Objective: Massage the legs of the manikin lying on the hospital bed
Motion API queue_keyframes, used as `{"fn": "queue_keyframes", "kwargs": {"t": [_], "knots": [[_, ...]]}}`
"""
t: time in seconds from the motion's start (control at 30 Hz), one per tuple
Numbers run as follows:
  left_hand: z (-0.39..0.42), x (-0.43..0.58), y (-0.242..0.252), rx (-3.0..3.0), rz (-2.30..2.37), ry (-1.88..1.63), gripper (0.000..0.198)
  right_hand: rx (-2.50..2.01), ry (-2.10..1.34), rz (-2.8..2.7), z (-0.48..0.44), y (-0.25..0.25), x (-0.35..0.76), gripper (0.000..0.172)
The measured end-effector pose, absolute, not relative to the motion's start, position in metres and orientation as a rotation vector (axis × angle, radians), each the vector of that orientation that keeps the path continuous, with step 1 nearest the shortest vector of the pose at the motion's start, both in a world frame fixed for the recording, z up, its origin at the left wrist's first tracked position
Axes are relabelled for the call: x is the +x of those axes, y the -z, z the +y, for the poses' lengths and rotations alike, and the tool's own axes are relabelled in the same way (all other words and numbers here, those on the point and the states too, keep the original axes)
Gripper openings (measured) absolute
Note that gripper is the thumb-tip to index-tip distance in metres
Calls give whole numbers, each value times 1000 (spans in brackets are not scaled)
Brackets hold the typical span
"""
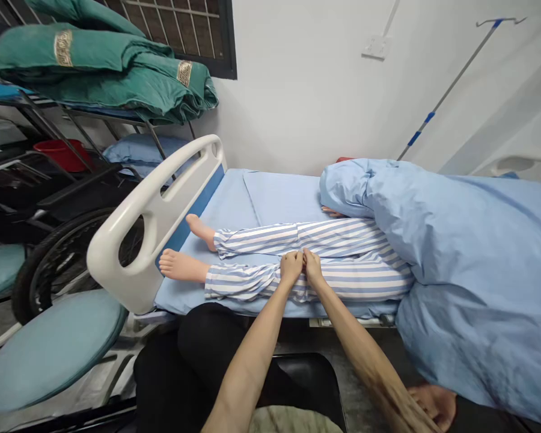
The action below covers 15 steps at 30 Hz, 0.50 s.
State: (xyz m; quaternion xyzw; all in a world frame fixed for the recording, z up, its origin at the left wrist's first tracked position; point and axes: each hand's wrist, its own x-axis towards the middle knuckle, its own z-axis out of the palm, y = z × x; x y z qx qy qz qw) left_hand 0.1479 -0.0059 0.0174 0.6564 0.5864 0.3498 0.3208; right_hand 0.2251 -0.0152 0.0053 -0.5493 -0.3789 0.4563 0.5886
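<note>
A mannequin's two legs in blue-and-white striped trousers [342, 231] lie stretched out on the bed, with bare feet [180, 266] towards the footboard. My left hand [291, 266] is closed, resting around knee height on the near trouser leg. Right beside it, my right hand [313, 266] is also closed, and the two hands nearly touch at the thumbs. The curled fingertips are hidden, so whether cloth is pinched in them does not show. A light blue quilt [460, 234] covers the upper body, and fingers [332, 211] stick out from under its edge.
At the left stands the white footboard [117, 240]. Beyond it are a wheelchair [67, 258], round stools [54, 349] and folded green quilts [99, 66]. An IV pole [455, 90] rises behind the bed. Part of another person [433, 406] shows at the lower right.
</note>
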Motion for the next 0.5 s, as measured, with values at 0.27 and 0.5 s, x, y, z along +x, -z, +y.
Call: {"fn": "queue_keyframes", "kwargs": {"t": [0.27, 0.5], "knots": [[-14, 141, -19, 1789, 1567, -897, 36, -1260, -837, -1260, -20, -47, 233, 47], [-23, 116, -10, 1694, 1614, -1083, 35, -1378, -795, -1180, -21, -16, 200, 43]]}}
